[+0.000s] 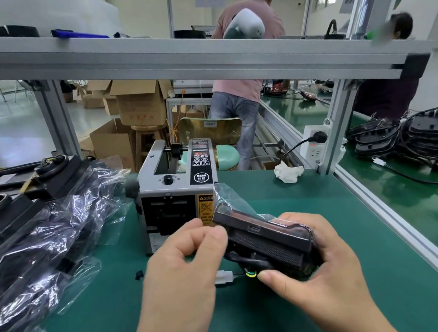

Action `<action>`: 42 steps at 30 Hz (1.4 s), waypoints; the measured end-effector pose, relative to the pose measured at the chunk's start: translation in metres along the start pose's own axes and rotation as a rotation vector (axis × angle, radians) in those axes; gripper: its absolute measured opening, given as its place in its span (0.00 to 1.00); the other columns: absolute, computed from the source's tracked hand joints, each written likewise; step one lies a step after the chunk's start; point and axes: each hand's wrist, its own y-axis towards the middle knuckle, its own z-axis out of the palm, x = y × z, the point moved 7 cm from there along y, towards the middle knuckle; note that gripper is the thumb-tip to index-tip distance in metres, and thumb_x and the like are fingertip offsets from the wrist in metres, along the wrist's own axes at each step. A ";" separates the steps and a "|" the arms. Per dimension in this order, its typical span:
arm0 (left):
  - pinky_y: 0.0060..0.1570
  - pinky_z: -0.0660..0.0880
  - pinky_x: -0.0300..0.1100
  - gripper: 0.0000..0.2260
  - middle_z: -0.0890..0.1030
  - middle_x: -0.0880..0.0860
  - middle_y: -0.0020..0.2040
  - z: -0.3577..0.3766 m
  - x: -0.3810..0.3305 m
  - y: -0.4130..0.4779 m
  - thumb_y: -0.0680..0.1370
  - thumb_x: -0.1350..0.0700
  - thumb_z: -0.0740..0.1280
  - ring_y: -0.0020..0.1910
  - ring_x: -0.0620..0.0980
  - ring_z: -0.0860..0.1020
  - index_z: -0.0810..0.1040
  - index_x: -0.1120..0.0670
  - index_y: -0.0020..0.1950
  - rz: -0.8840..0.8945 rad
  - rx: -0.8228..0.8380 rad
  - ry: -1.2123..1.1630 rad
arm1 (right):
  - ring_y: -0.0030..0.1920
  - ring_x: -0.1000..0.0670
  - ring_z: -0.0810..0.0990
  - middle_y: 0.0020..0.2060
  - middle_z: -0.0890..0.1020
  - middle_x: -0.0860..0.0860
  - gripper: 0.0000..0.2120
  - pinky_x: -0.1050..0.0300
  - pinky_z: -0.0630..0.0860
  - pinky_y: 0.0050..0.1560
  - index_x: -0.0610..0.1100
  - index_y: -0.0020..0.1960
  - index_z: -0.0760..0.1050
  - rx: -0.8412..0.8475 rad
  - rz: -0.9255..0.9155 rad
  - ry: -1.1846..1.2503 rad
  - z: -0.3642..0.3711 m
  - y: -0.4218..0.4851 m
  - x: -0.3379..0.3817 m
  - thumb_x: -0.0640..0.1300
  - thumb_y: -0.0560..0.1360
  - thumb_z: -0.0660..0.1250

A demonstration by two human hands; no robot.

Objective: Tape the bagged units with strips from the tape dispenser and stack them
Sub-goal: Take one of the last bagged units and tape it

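A black bagged unit (265, 238) in clear plastic is held just above the green mat, in front of the tape dispenser (176, 190). My right hand (315, 261) grips it from the right and below. My left hand (185, 263) pinches the bag's left end between thumb and fingers; whether a tape strip is in that pinch is unclear. A white connector (224, 277) with coloured wires hangs under the unit. The grey dispenser stands upright at the mat's centre, its slot facing me.
Several bagged black units (36, 240) lie piled at the left, taped ones (7, 178) behind them. An aluminium frame rail (199, 58) crosses overhead. A crumpled white tissue (287, 172) and power strip (315, 143) sit back right. Black cabled parts (416, 139) fill the neighbouring bench. A person stands beyond.
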 end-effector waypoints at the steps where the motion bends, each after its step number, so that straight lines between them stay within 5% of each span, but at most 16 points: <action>1: 0.56 0.65 0.33 0.06 0.83 0.41 0.50 0.004 0.002 0.000 0.72 0.55 0.70 0.58 0.28 0.71 0.85 0.51 0.37 0.000 0.011 0.017 | 0.48 0.58 0.81 0.50 0.80 0.60 0.29 0.72 0.72 0.49 0.57 0.53 0.74 -0.006 -0.009 0.000 0.001 0.000 0.001 0.41 0.56 0.78; 4: 0.59 0.66 0.33 0.09 0.84 0.44 0.48 0.017 0.005 -0.001 0.74 0.56 0.68 0.65 0.34 0.69 0.84 0.55 0.36 0.000 0.062 0.007 | 0.49 0.57 0.81 0.50 0.80 0.59 0.29 0.71 0.72 0.49 0.57 0.53 0.74 -0.017 -0.023 -0.001 0.002 -0.001 0.001 0.40 0.56 0.78; 7: 0.56 0.71 0.38 0.12 0.83 0.53 0.48 0.030 0.006 -0.003 0.75 0.59 0.67 0.55 0.46 0.79 0.83 0.58 0.33 -0.028 0.129 -0.046 | 0.49 0.56 0.81 0.50 0.80 0.58 0.29 0.71 0.73 0.49 0.56 0.54 0.74 -0.020 -0.024 0.004 0.002 -0.001 0.001 0.40 0.56 0.78; 11: 0.40 0.73 0.28 0.12 0.82 0.58 0.46 0.033 0.010 -0.002 0.75 0.59 0.67 0.43 0.45 0.80 0.82 0.58 0.32 -0.063 0.109 -0.052 | 0.49 0.55 0.81 0.50 0.79 0.57 0.26 0.70 0.73 0.49 0.50 0.53 0.76 -0.008 -0.024 -0.016 0.003 -0.002 0.001 0.40 0.56 0.78; 22: 0.35 0.73 0.28 0.11 0.83 0.60 0.43 0.031 0.013 0.001 0.75 0.59 0.68 0.37 0.44 0.78 0.81 0.58 0.32 -0.077 0.087 -0.007 | 0.49 0.55 0.81 0.50 0.79 0.58 0.27 0.68 0.73 0.50 0.48 0.53 0.75 -0.007 -0.028 0.016 0.003 -0.001 -0.001 0.39 0.57 0.78; 42: 0.47 0.76 0.46 0.09 0.83 0.56 0.40 0.029 0.015 0.003 0.73 0.56 0.72 0.39 0.49 0.78 0.81 0.54 0.31 -0.035 -0.007 0.100 | 0.50 0.55 0.80 0.51 0.79 0.59 0.28 0.69 0.73 0.50 0.55 0.54 0.73 -0.016 -0.029 -0.018 0.002 -0.002 -0.002 0.41 0.57 0.79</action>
